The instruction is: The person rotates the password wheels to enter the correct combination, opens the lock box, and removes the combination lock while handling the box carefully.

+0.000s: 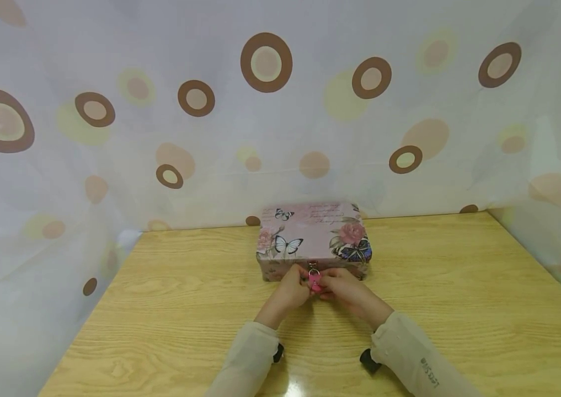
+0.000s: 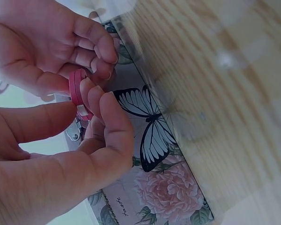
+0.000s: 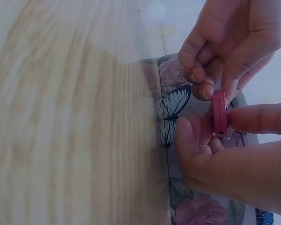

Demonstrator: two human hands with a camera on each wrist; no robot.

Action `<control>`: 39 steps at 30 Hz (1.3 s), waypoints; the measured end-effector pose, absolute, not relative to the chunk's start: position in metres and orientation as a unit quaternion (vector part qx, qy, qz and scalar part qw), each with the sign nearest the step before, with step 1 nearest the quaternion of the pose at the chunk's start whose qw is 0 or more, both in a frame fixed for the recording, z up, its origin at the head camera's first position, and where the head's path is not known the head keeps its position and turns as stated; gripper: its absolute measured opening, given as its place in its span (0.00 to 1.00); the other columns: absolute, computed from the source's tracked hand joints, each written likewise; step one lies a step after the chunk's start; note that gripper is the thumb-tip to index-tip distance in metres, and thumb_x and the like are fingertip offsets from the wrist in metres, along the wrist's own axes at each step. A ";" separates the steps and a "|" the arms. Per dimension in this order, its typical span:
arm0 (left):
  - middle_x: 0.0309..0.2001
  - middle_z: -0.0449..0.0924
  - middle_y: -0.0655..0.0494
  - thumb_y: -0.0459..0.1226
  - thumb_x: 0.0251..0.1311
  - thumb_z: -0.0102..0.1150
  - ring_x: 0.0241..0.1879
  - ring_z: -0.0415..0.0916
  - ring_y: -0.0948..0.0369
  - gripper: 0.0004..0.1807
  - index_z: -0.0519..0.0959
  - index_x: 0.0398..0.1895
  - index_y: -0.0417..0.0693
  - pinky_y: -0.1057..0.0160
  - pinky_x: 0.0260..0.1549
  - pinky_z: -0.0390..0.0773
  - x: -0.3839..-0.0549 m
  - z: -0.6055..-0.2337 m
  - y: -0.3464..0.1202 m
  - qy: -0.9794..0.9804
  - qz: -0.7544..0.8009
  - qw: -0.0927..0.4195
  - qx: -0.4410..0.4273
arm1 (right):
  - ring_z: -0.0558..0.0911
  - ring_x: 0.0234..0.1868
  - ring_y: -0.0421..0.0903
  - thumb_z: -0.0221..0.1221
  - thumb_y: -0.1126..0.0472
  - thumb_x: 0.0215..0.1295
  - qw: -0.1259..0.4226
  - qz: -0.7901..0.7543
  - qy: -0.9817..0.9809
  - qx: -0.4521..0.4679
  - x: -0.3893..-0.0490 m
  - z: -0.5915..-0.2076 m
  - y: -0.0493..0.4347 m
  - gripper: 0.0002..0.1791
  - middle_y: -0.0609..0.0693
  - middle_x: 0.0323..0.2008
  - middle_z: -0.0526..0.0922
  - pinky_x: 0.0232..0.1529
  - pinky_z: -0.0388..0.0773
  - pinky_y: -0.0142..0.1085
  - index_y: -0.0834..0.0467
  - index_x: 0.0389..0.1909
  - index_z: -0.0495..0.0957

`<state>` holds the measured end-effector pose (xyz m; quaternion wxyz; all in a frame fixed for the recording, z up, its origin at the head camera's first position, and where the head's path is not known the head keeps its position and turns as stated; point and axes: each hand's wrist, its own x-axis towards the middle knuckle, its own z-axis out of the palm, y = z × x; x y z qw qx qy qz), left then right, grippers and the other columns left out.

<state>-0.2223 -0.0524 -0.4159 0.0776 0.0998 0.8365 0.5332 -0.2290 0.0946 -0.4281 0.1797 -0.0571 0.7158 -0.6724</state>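
Note:
A pink padlock (image 1: 314, 279) hangs by its silver shackle from the metal clasp (image 1: 313, 264) on the front of a tin box (image 1: 315, 231). The lid is down, printed with butterflies and roses. My left hand (image 1: 294, 288) pinches the padlock from the left; in the left wrist view its thumb and curled fingers (image 2: 110, 122) lie on either side of the lock. From the right, my right hand (image 1: 347, 286) also pinches the pink lock, close to its lower part. Edge-on, the padlock (image 3: 219, 112) shows between both hands in the right wrist view. Fingers hide part of it.
The box stands on a wood-grain table (image 1: 186, 298) near its back edge. A white curtain with brown and peach circles (image 1: 266, 62) hangs behind and at both sides. Dark straps (image 1: 369, 361) show at the wrists below pale sleeves.

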 end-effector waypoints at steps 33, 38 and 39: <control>0.30 0.68 0.47 0.22 0.62 0.47 0.29 0.65 0.59 0.04 0.65 0.38 0.30 0.69 0.26 0.64 -0.224 -0.418 -0.051 0.843 0.525 0.072 0.099 | 0.78 0.35 0.41 0.43 0.71 0.69 0.185 -0.680 0.707 -0.060 -0.230 -0.429 0.095 0.16 0.54 0.36 0.78 0.40 0.78 0.35 0.82 0.49 0.67; 0.32 0.69 0.45 0.23 0.62 0.48 0.30 0.65 0.58 0.04 0.65 0.39 0.31 0.68 0.27 0.65 -0.223 -0.418 -0.051 0.845 0.521 0.072 0.096 | 0.78 0.34 0.41 0.41 0.72 0.70 0.187 -0.678 0.708 -0.072 -0.230 -0.430 0.095 0.16 0.55 0.36 0.78 0.39 0.78 0.34 0.82 0.50 0.66; 0.32 0.69 0.45 0.23 0.63 0.48 0.30 0.65 0.58 0.04 0.65 0.39 0.31 0.67 0.27 0.65 -0.223 -0.418 -0.051 0.845 0.521 0.072 0.095 | 0.78 0.34 0.41 0.41 0.72 0.70 0.187 -0.676 0.709 -0.074 -0.230 -0.430 0.095 0.16 0.55 0.36 0.78 0.39 0.78 0.34 0.82 0.49 0.66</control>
